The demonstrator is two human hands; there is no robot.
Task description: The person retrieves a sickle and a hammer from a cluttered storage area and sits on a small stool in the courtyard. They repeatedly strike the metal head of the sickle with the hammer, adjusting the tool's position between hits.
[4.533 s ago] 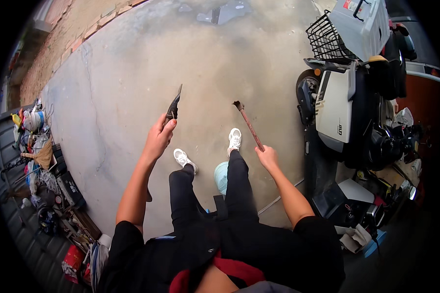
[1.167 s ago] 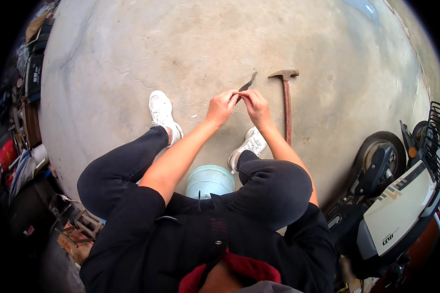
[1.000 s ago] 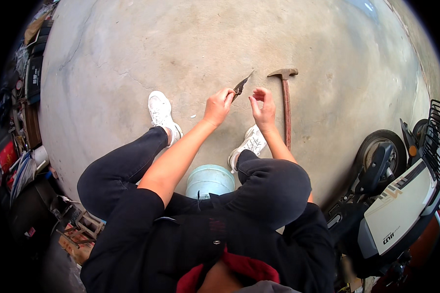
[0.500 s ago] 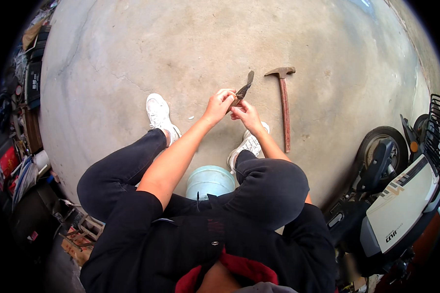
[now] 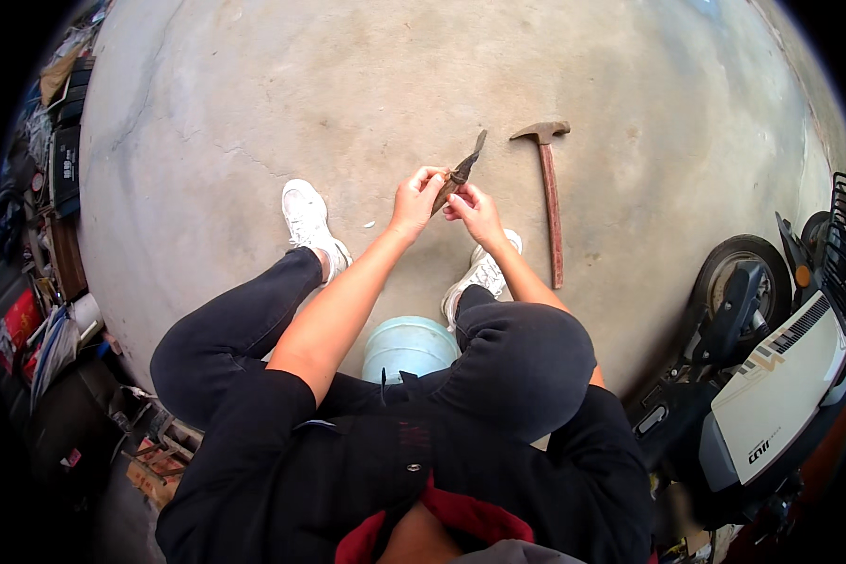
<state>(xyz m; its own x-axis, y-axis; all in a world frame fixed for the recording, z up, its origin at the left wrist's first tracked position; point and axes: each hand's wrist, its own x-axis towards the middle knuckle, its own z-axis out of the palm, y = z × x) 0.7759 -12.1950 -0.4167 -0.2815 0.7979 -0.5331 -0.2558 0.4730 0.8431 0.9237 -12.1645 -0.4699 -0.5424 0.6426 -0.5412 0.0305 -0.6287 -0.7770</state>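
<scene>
A dark metal tool with a wooden handle points up and to the right between my hands, its narrow blade end away from me; its exact kind I cannot make out. My left hand is closed on the handle from the left. From the right, the bent fingers of my right hand close in on the same handle lower down. A hammer with a rusty claw head and a reddish wooden handle lies on the concrete floor, right of my hands.
Under me is a pale blue plastic bucket or barrel, between my legs. A parked electric scooter stands on the right. Piled clutter lines the left side. A small white scrap lies by my left shoe.
The tool and both hands have shifted slightly, and the tool has turned a little, showing more of its wooden handle. The hammer lies as before; the view has moved slightly.
</scene>
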